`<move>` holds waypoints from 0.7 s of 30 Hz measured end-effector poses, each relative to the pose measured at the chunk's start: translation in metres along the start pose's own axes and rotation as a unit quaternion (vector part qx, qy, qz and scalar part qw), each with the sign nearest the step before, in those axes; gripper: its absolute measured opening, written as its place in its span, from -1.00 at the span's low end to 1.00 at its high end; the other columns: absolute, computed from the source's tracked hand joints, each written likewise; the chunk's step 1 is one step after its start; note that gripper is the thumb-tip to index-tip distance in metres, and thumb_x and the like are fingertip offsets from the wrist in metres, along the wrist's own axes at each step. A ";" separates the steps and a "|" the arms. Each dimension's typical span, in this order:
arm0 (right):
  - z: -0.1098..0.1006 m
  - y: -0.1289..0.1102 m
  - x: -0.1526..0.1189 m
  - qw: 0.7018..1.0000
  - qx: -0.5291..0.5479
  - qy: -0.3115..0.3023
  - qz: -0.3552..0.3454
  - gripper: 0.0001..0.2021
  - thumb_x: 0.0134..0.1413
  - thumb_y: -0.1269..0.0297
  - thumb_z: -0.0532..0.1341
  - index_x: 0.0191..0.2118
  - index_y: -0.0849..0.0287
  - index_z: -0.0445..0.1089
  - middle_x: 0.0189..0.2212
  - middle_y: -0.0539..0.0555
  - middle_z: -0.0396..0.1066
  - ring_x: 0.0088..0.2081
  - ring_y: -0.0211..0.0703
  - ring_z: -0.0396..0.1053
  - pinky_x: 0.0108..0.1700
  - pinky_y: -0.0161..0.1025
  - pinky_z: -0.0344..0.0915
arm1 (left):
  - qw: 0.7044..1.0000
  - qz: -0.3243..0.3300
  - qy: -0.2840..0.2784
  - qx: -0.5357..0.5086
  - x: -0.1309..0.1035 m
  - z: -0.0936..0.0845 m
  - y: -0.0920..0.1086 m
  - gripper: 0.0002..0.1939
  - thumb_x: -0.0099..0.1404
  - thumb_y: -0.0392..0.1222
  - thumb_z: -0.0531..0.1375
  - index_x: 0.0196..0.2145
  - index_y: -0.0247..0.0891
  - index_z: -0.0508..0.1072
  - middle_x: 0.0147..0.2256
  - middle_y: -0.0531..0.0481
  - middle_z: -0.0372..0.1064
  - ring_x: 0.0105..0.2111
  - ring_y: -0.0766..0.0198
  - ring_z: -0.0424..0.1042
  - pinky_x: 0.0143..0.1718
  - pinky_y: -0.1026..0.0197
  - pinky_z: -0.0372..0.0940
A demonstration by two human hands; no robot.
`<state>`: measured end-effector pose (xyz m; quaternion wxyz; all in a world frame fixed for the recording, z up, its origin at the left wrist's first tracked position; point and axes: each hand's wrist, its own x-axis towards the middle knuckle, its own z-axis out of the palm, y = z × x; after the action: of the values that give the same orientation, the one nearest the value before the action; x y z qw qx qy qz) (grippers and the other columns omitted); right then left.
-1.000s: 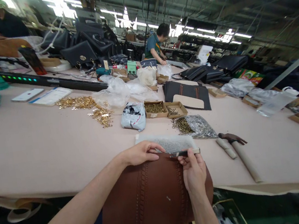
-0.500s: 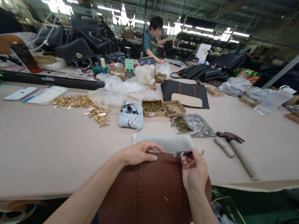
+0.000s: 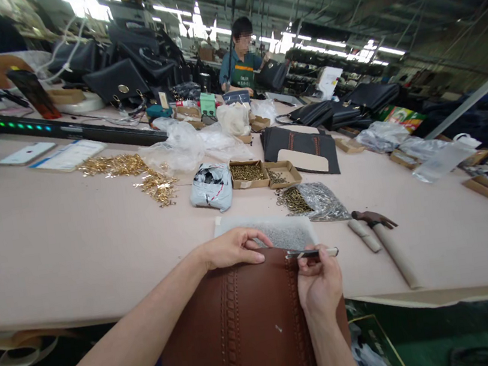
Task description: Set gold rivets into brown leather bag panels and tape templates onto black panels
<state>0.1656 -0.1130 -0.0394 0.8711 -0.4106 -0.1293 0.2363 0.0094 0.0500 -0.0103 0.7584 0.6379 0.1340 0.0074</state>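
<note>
A brown leather panel [image 3: 251, 333] with stitched braided bands hangs over the near edge of the pale worktable [image 3: 53, 246]. My left hand [image 3: 235, 248] presses on the panel's top edge, fingers curled over it. My right hand [image 3: 318, 278] pinches a thin metal tool [image 3: 312, 252] that lies level along the same top edge, pointing left toward the left hand. Just behind the panel lies a clear bag of small silver parts [image 3: 278, 232].
A hammer [image 3: 383, 236] with a wrapped handle lies to the right. Boxes of brass fittings [image 3: 263, 174], a bag of hardware [image 3: 312, 200], a grey pouch [image 3: 212, 186] and loose gold pieces [image 3: 134, 174] sit further back. A person in a green apron [image 3: 242, 68] works at the far end.
The panel has slid slightly toward me and the tool sits a bit lower on its top edge. The camera view shifted down. The far person has lifted a black bag.
</note>
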 end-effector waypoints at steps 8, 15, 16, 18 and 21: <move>-0.003 0.002 -0.004 1.000 -0.013 -0.006 -0.002 -0.75 0.09 0.14 0.41 -0.28 0.18 0.42 -0.40 -0.01 0.49 -0.52 -0.32 0.40 -0.50 -0.39 0.34 | 1.000 0.009 -0.017 -0.019 0.009 -0.003 0.002 -0.39 0.12 0.09 0.51 -0.01 -0.29 0.47 -0.31 -0.01 0.56 -0.49 0.42 0.39 -0.43 0.38 0.26; -0.001 0.002 -0.007 0.999 -0.032 -0.025 -0.028 -0.80 0.16 0.18 0.36 -0.28 0.18 0.41 -0.40 -0.02 0.46 -0.55 -0.33 0.37 -0.53 -0.39 0.30 | 0.999 0.016 -0.030 -0.034 0.013 -0.004 -0.002 -0.39 0.13 0.11 0.50 -0.02 -0.27 0.45 -0.30 0.00 0.55 -0.48 0.42 0.41 -0.41 0.37 0.28; -0.001 0.002 -0.008 0.999 -0.036 -0.029 -0.028 -0.81 0.17 0.18 0.36 -0.28 0.17 0.40 -0.40 -0.02 0.46 -0.54 -0.33 0.37 -0.53 -0.38 0.30 | 0.999 0.017 -0.031 -0.034 0.014 -0.004 -0.002 -0.39 0.13 0.11 0.50 -0.02 -0.26 0.45 -0.30 0.00 0.55 -0.48 0.42 0.41 -0.41 0.37 0.28; -0.001 0.002 -0.009 0.998 -0.045 -0.041 -0.030 -0.82 0.19 0.18 0.35 -0.27 0.16 0.40 -0.39 -0.03 0.45 -0.53 -0.32 0.38 -0.53 -0.38 0.30 | 0.999 0.019 -0.030 -0.035 0.014 -0.003 -0.002 -0.39 0.13 0.12 0.50 -0.02 -0.26 0.44 -0.30 0.00 0.55 -0.47 0.41 0.42 -0.40 0.36 0.29; -0.002 0.003 -0.010 0.995 -0.064 -0.067 -0.035 -0.81 0.23 0.17 0.33 -0.26 0.16 0.39 -0.37 -0.02 0.45 -0.52 -0.31 0.39 -0.53 -0.37 0.30 | 0.999 0.020 -0.029 -0.036 0.014 -0.003 -0.003 -0.40 0.14 0.11 0.50 -0.02 -0.26 0.43 -0.30 -0.01 0.55 -0.47 0.41 0.42 -0.40 0.37 0.29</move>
<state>0.1570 -0.1178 -0.0437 0.8402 -0.4442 -0.2163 0.2234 0.0222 0.0552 -0.0162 0.7843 0.6125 0.0983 0.0089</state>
